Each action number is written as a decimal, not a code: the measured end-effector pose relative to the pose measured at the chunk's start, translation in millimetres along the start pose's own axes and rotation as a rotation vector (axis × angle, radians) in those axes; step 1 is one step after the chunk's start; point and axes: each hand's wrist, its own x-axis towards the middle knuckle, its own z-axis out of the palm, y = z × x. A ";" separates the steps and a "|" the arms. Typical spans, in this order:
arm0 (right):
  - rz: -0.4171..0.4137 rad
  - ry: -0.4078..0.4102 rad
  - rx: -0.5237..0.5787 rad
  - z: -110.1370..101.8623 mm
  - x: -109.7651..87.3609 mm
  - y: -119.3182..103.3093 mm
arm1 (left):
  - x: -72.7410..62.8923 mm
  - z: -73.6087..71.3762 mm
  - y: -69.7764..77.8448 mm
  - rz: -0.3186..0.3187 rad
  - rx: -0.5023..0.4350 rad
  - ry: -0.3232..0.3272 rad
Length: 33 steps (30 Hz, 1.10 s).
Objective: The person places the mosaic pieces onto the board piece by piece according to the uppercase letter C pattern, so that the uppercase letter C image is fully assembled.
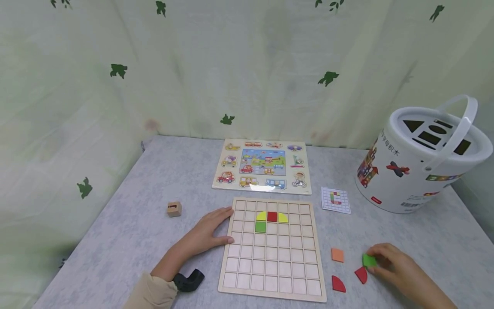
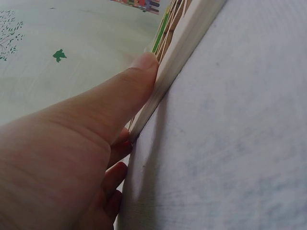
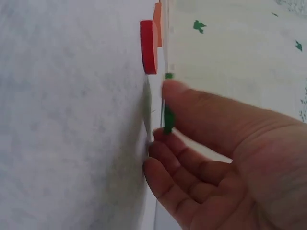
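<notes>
My left hand (image 1: 206, 231) rests against the left edge of the gridded wooden board (image 1: 271, 294), its thumb touching the frame. In the left wrist view, that thumb presses the board's side. At the lower right, my right hand (image 1: 393, 266) pinches a green tile (image 1: 368, 261) between thumb and fingers. The right wrist view shows the tile partly hidden by the thumb. Beside it lie two red quarter-round tiles, one nearer the hand (image 1: 361, 275), and an orange square tile (image 1: 337, 255). On the board sit a red square (image 1: 272, 216), two yellow quarter-rounds and a green square (image 1: 260, 226).
A pattern card (image 1: 335, 200) lies right of the board. Behind the board is a picture puzzle (image 1: 263, 162) of vehicles. A white handled bucket (image 1: 409, 171) stands at the back right. A small wooden block (image 1: 174, 209) sits to the left.
</notes>
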 end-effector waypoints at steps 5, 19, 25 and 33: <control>-0.051 0.064 0.006 -4.3 1.5 -12.2 | 0.9 0.2 -0.2 0.004 0.006 0.001; -0.462 0.388 0.065 0.2 27.1 -86.8 | 2.4 1.4 -2.1 0.006 0.013 0.001; -0.611 0.376 0.159 11.7 47.3 -124.7 | 2.7 -0.1 -1.2 0.009 0.011 0.001; -0.704 0.276 0.291 41.2 66.0 -162.6 | 0.8 0.1 0.0 0.002 0.005 -0.003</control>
